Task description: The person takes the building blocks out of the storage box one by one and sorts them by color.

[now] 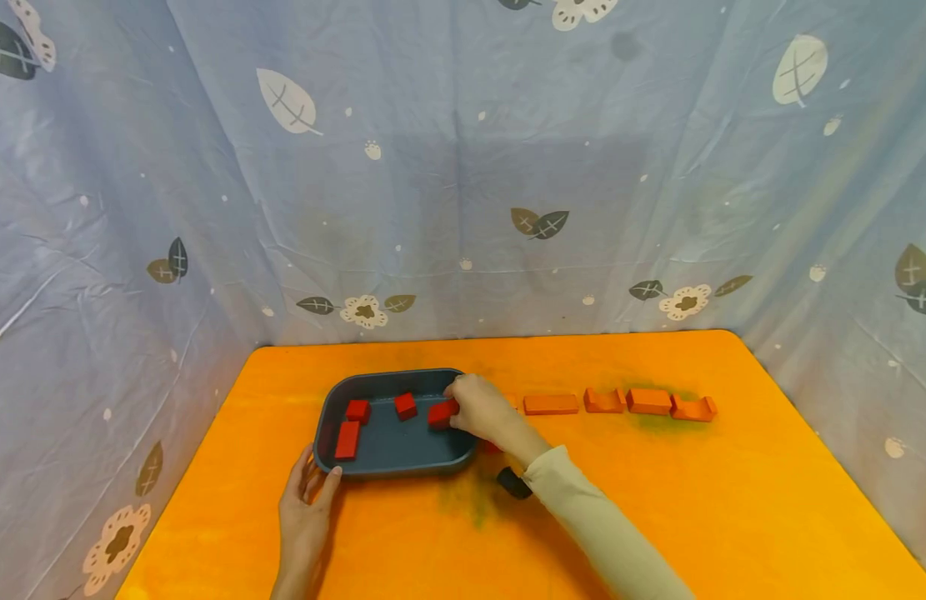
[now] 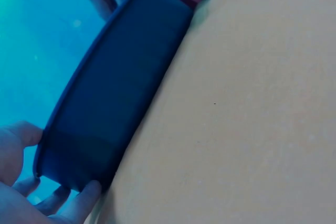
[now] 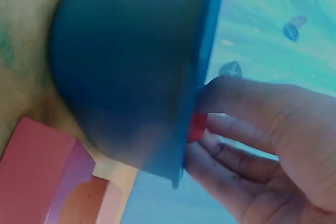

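Head view shows a blue leaf-print cloth (image 1: pixel 463 167) hung behind and beside an orange table (image 1: pixel 658 517). Toward the far left of that table sits a dark blue tray (image 1: pixel 323 417), the landmark for the rest.

To the right of the tray, a row of orange blocks (image 1: pixel 628 402) runs along the table toward its right edge, some flat, some notched.

The right hand (image 1: pixel 481 410) reaches over the tray's right rim, its fingers curled round a red block (image 1: pixel 442 413) held just inside that rim; the right wrist view shows the fingertips (image 3: pixel 231 127) pinching the red piece against the tray's edge. The left hand (image 1: pixel 307 500) lies at the tray's near left corner with fingers nearly straight, thumb tip touching the rim and fingertips against the outer wall, gripping nothing.

Inside the tray lie three more red blocks: a long one (image 1: pixel 347 440) near the left wall, a small one (image 1: pixel 357 410) just beyond it, and another small one (image 1: pixel 406 406) near the middle.
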The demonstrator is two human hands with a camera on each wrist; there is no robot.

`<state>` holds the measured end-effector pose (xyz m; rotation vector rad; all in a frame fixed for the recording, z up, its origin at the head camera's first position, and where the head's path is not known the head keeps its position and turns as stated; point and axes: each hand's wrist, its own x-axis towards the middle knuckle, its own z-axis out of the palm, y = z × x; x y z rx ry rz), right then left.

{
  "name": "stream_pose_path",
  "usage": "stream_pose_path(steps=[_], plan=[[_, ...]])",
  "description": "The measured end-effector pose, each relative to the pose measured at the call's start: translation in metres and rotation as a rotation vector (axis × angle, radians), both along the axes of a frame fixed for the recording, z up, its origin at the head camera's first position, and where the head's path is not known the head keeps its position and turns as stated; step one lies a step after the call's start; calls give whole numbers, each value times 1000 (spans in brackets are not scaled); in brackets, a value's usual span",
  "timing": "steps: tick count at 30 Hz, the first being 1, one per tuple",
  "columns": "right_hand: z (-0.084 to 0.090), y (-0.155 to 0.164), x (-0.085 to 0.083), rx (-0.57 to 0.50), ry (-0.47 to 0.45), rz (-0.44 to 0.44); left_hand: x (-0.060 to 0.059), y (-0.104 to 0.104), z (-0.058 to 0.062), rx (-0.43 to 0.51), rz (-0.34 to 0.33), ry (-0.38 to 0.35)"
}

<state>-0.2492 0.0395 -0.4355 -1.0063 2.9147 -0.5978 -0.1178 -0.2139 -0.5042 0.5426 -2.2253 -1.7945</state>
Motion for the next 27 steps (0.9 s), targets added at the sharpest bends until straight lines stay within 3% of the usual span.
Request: stream_pose_path(steps=[5,8,13,17,21,27], plan=[[10,21,0,-229,-206,74,0,-1,2,-10,-2,-3],[15,34,-1,-331,-265,116,0,-3,3,0,-13,-3],[14,58,-2,-449,-270,125,1,-5,3,16,-24,-17],[8,80,0,-502,-277,76,3,-5,3,12,-24,-32],[-1,105,2,-520,-259,43,3,-3,4,14,-26,-30],[-18,137,5,-479,-159,-18,3,0,3,10,-16,-33]])
